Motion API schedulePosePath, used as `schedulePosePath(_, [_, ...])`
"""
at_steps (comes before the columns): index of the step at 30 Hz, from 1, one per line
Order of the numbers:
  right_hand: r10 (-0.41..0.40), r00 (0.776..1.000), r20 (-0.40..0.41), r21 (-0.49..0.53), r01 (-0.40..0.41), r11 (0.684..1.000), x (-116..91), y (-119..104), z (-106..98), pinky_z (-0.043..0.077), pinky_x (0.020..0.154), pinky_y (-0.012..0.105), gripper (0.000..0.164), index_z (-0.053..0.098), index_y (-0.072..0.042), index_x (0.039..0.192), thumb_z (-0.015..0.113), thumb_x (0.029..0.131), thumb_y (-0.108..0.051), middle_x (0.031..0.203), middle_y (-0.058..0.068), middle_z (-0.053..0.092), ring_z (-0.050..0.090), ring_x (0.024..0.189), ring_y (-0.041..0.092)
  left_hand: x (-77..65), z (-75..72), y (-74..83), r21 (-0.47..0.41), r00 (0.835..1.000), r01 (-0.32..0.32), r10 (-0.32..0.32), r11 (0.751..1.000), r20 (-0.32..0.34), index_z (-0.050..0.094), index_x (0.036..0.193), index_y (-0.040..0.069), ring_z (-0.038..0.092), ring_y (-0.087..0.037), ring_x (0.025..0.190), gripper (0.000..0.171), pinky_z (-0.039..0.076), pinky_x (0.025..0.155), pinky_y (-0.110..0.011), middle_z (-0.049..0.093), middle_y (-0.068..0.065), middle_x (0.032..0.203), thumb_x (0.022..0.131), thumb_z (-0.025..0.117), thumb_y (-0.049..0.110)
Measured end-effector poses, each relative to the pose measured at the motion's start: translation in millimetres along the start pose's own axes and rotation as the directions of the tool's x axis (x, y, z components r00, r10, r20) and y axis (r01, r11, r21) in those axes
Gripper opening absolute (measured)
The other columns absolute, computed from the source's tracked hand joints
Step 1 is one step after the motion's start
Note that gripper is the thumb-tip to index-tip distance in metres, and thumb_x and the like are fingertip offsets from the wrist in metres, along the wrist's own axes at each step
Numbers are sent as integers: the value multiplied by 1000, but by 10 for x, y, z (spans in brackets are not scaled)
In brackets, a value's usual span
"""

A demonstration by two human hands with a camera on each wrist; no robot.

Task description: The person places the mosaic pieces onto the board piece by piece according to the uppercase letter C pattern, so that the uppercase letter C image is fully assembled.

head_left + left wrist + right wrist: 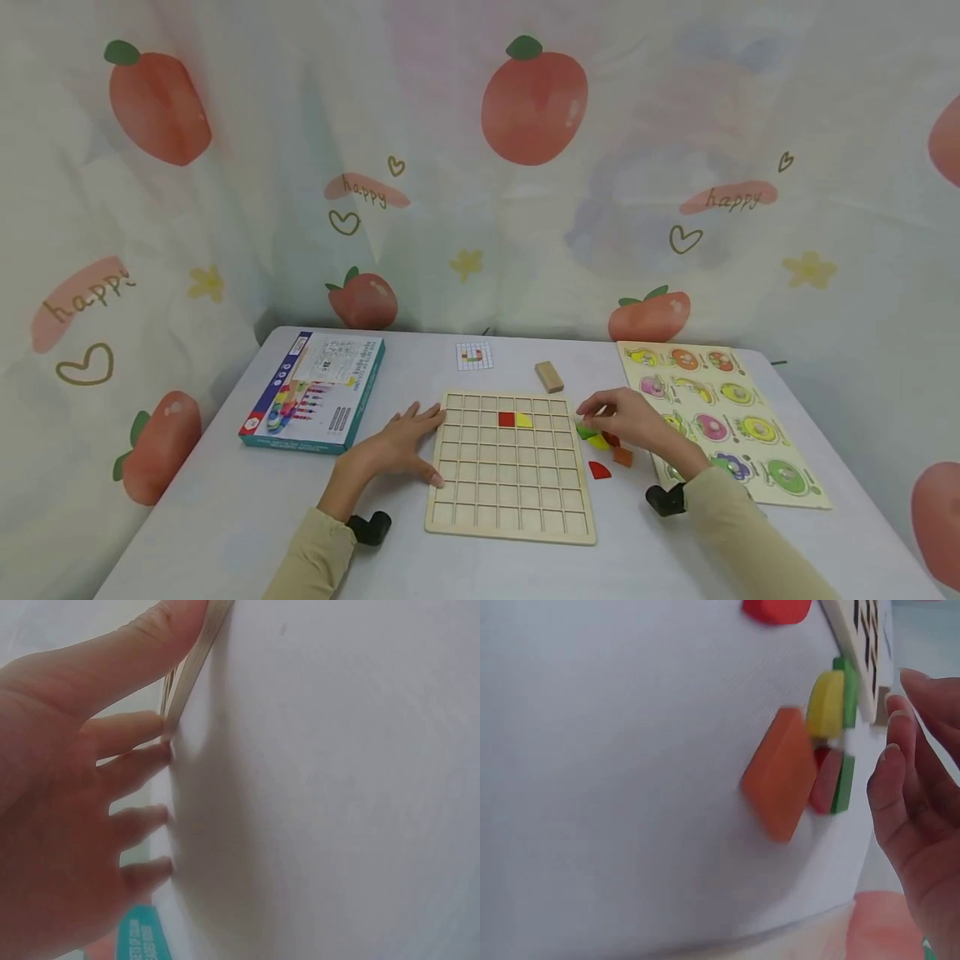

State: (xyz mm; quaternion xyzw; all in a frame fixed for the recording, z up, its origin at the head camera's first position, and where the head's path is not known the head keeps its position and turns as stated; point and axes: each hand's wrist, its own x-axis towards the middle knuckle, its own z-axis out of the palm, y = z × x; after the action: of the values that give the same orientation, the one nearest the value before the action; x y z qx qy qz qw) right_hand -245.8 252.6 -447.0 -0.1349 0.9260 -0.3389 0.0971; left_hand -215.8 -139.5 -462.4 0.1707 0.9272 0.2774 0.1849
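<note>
A wooden grid board (510, 537) lies on the table with a red square (507, 419) and a yellow piece (524, 421) side by side in its cells. My left hand (397, 446) rests spread at the board's left edge, its thumb touching the rim. Just right of the board, my right hand (626, 417) hovers with bent fingers over a small cluster of pieces. Among these are an orange piece (781, 776), a yellow piece (826, 705), a green piece (844, 784) and a red piece (825, 780). Whether its fingertips pinch anything is hidden.
A red quarter-round piece (600, 470) lies nearer the front. Behind the board are a small pattern card (475, 357) and a plain wooden block (549, 377). At left sits a boxed set (315, 392); a fruit puzzle board (720, 392) lies at right, partly under the right arm.
</note>
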Motion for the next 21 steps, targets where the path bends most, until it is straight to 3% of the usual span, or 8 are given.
schedulePosePath(11, [86, 996, 36, 28, -87, 996, -180, 152, -28, 54, 65, 26, 19, 77, -8, 107, 78, 89, -9, 101, 4, 72, 59, 86, 20, -21, -13, 24, 4, 1000, 19, -19, 1000, -3, 39, 159, 8, 8, -37, 160, 106, 8, 131, -56, 27, -7, 170, 72, 95, 29])
schedulePosePath(21, [45, 999, 19, -63, -44, 997, -211, 150, 16, 50, 63, 24, 23, 75, -9, 105, 84, 84, -11, 92, 0, 67, 55, 81, 18, -27, -13, 26, -11, 1000, 1, -1, 1000, -4, 39, 159, 7, 8, -39, 160, 106, 8, 130, -57, 28, -9, 170, 72, 94, 29])
